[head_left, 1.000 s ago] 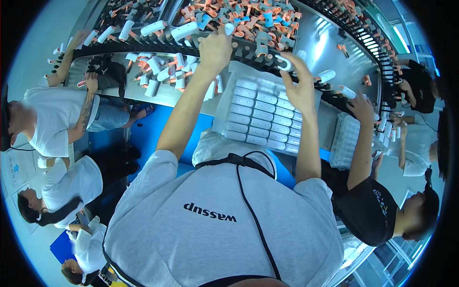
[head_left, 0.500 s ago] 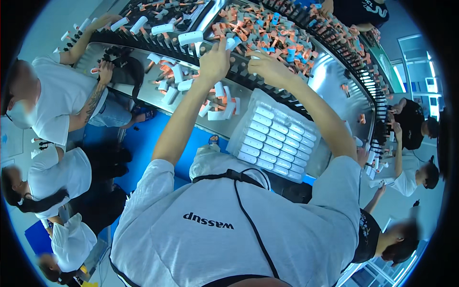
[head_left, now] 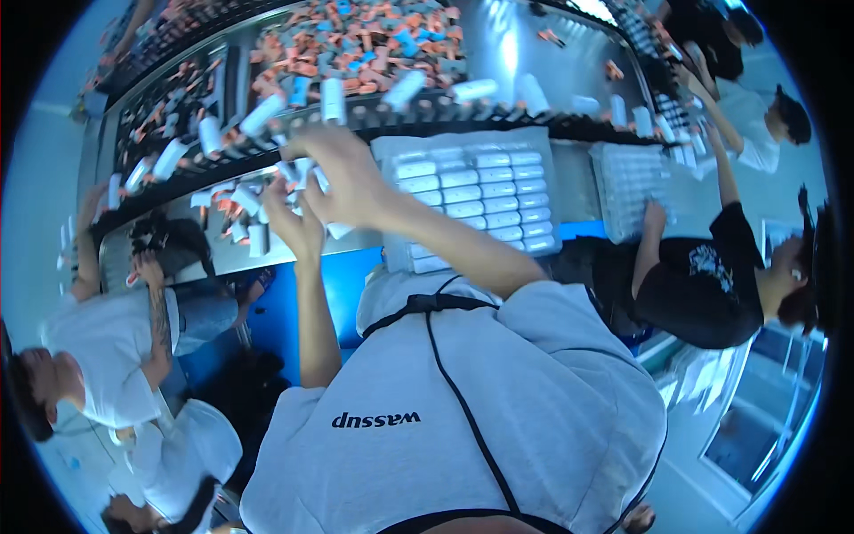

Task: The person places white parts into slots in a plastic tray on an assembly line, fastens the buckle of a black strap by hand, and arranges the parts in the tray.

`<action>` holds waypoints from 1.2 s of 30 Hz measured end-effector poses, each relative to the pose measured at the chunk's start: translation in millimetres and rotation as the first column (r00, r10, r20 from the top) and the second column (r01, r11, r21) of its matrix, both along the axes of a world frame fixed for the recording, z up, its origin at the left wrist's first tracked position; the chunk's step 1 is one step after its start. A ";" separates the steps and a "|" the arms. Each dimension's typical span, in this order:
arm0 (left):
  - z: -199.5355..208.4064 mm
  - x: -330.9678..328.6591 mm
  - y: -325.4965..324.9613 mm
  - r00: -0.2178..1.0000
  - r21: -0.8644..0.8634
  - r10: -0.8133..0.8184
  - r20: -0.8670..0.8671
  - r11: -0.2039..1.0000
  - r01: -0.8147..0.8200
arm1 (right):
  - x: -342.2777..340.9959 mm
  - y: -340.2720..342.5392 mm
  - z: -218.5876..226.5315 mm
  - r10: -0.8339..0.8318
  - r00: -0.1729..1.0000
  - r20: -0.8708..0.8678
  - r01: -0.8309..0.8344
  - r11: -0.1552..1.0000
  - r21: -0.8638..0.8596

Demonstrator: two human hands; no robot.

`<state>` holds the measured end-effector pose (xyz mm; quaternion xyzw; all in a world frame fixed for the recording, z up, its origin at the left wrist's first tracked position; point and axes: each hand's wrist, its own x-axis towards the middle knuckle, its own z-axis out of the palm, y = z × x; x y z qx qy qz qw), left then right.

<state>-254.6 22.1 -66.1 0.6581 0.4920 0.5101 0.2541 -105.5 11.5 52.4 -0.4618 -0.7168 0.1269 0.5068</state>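
Note:
My left hand [head_left: 295, 222] is raised over the near ledge, its fingers drawn together beside a cluster of white-and-orange parts [head_left: 245, 200]. Whatever lies between those fingertips is too small and blurred to name. Just above and to the right is my right hand [head_left: 345, 178], smeared by motion, with its fingers bent toward the left hand. White pieces show close to both hands. Beyond them runs a dark rail of upright pegs [head_left: 365, 116], some carrying white rounded pieces [head_left: 405, 90]. Right of my hands lies a plastic-covered tray [head_left: 534, 142] holding rows of white rounded pieces.
A metal bin holds a heap of orange, grey and blue parts [head_left: 356, 49]. Darker parts [head_left: 169, 102] fill the section to its left. Another wrapped tray [head_left: 632, 191] lies farther right, with a co-worker's hand [head_left: 655, 216] at it. Co-workers sit on both sides.
The whole view has turned, bringing the tray nearer the middle. Both hands have come back from the rail and heap to the white-and-orange parts on the ledge.

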 end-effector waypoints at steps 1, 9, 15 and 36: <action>-0.8 19.3 -22.1 0.976 -0.116 -0.151 0.156 0.979 0.170 | 7.7 -33.4 -19.7 0.040 0.997 -0.059 -0.046 0.994 -0.104; -47.0 -1.4 -135.3 0.937 -0.456 -0.345 -0.063 0.845 0.280 | 153.1 -294.7 -84.8 -0.468 0.884 0.007 0.351 0.653 -0.671; -219.5 -162.8 -257.0 0.791 -0.876 -0.612 0.008 0.377 0.301 | 220.7 -415.3 -100.4 -0.585 0.805 -0.099 0.117 0.321 -0.940; -18.4 -1.5 -400.0 0.937 -0.658 -0.345 0.059 0.692 0.296 | 175.2 -298.7 -54.3 0.518 0.821 -0.241 -0.399 0.218 -0.891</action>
